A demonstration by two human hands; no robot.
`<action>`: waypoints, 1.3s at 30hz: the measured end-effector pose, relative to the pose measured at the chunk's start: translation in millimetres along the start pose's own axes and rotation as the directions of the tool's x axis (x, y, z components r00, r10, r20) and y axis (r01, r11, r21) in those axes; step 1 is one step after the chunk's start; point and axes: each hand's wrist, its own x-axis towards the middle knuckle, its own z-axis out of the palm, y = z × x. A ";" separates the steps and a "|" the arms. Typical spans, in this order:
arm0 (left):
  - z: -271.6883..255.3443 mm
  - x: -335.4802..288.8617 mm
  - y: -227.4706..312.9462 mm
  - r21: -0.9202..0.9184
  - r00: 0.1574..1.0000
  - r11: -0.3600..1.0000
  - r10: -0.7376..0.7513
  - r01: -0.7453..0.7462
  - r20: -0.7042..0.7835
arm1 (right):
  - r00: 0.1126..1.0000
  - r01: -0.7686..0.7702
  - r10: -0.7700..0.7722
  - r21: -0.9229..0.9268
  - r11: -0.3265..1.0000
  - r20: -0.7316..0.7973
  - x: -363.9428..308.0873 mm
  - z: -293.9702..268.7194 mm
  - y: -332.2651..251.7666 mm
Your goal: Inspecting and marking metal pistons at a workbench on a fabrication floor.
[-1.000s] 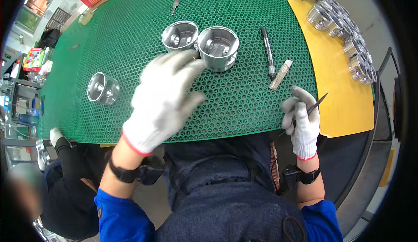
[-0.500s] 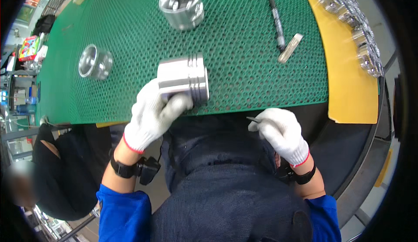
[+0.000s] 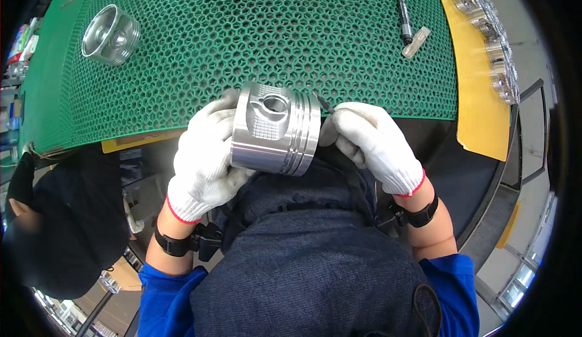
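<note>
Left hand (image 3: pixel 206 146): fingers wrapped around the piston (image 3: pixel 257 146), held on its side over the near edge of the mat (image 3: pixel 230 46), grooved end toward 3 o'clock. Right hand (image 3: pixel 370 140): fingers pinching a dark, pointed tool (image 3: pixel 324 103), tip just beside the grooved end; contact cannot be confirmed. Step in hand appears to be tool work there, calling for a steady left grip. From the held part, second piston (image 3: pixel 115 37): 10 o'clock; pen (image 3: pixel 401 11): between 1 and 2 o'clock, its pale lettering illegible.
</note>
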 end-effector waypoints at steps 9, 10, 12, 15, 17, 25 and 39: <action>-8.3 15.7 6.6 -0.081 0.990 0.988 -0.135 0.132 -0.038 | 0.824 0.492 -0.563 -0.414 0.766 -0.065 0.9 -4.5 11.8; -9.3 18.3 7.0 -0.195 0.966 0.947 -0.256 0.255 0.022 | 0.750 0.547 -0.660 -0.521 0.655 -0.043 2.6 -5.5 8.5; -9.6 28.4 8.3 -0.319 0.933 0.879 -0.354 0.354 0.058 | 0.664 0.584 -0.748 -0.618 0.527 -0.010 4.2 -7.1 1.5; -11.0 50.4 17.4 -0.506 0.844 0.701 -0.524 0.503 0.114 | 0.637 0.518 -0.765 -0.789 0.332 0.096 5.8 -9.1 -5.0; -10.7 60.2 17.8 -0.409 0.863 0.773 -0.499 0.484 0.080 | 0.560 0.494 -0.821 -0.840 0.223 0.111 10.1 -9.2 -4.0; 0.6 75.1 9.2 -0.517 0.810 0.709 -0.585 0.480 -0.050 | 0.617 0.400 -0.759 -0.913 0.076 0.207 17.5 -8.3 1.9; -78.7 113.8 -72.5 0.730 0.954 0.634 -0.289 0.255 -0.083 | 0.478 0.193 -0.870 -0.953 0.235 -0.118 16.9 -72.1 15.4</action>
